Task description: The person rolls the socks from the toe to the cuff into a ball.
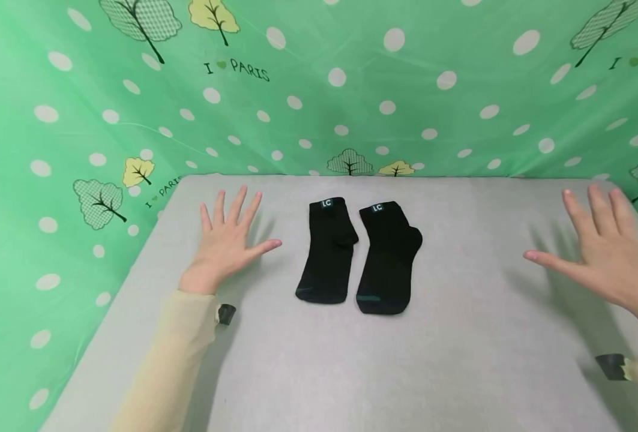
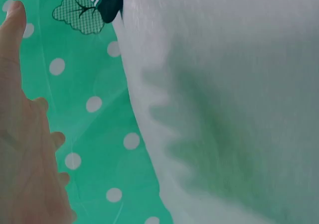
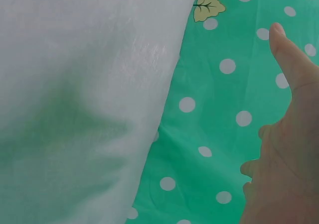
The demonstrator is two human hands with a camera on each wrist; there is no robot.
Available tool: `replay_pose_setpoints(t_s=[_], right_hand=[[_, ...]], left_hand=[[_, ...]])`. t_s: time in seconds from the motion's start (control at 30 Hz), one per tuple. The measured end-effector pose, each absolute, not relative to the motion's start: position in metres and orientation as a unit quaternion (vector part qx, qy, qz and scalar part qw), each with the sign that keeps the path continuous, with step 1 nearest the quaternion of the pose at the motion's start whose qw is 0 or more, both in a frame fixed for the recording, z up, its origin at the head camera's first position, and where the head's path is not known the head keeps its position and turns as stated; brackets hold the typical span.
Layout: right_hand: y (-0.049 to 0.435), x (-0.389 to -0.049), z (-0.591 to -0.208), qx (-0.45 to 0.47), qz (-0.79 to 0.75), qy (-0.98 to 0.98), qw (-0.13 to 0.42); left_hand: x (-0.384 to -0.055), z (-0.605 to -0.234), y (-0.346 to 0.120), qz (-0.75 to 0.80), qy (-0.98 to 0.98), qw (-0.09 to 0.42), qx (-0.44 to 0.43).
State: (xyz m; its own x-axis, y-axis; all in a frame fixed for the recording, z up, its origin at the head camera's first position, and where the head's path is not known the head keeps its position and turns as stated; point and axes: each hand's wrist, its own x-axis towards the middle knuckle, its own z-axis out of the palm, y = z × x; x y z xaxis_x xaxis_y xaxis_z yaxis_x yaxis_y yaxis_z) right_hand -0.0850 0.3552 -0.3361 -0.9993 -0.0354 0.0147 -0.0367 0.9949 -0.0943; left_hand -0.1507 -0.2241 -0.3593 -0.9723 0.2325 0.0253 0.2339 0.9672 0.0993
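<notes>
Two black ankle socks lie flat side by side near the middle of the table in the head view. The left sock (image 1: 326, 258) and the right sock (image 1: 388, 264) both have their cuffs, marked LC, toward the back and their toes toward the front. My left hand (image 1: 224, 243) is spread above the table, left of the socks and apart from them. Far to the right, my right hand (image 1: 616, 252) is also spread, with nothing in it. A corner of one sock (image 2: 108, 2) shows at the top of the left wrist view.
A pale grey cloth covers the table (image 1: 459, 360). Behind it and along its left side hangs a green curtain (image 1: 308, 78) with white dots and printed trees. Small dark devices sit at both wrists, such as the left one (image 1: 225, 314).
</notes>
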Motion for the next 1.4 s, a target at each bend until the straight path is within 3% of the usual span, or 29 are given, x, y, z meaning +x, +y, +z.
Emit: replay_pose_setpoints(t_s=[1.4], right_hand=[[0.315, -0.1, -0.335, 0.09, 0.11, -0.989, -0.044]], left_hand=[[-0.143, -0.362, -0.174, -0.036, -0.986, -0.01, -0.161]])
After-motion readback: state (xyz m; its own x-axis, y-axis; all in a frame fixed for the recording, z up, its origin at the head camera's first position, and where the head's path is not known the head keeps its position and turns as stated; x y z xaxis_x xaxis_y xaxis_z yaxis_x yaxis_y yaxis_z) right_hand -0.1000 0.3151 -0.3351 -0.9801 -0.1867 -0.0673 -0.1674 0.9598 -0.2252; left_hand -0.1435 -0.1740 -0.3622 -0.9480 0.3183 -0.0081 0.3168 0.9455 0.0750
